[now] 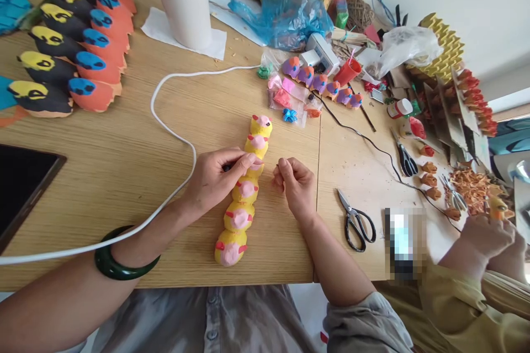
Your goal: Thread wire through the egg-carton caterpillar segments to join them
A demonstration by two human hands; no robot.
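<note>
A strip of yellow egg-carton cups lies lengthwise in front of me, each cup bearing a pink lump and red side pieces. Its far cup carries a small black eye mark. My left hand is closed over the strip's left side, thumb and forefinger together above a middle cup. Within its curled fingers shows a small black lump, seemingly clay. Just right of the strip, my right hand is closed in a pinch; whatever it may hold is too small to make out.
Scissors lie right of my hand. Clay packets and a purple carton strip sit beyond. A white cable crosses at left, near a white bottle. At right, another person's hands hold a small orange-yellow piece.
</note>
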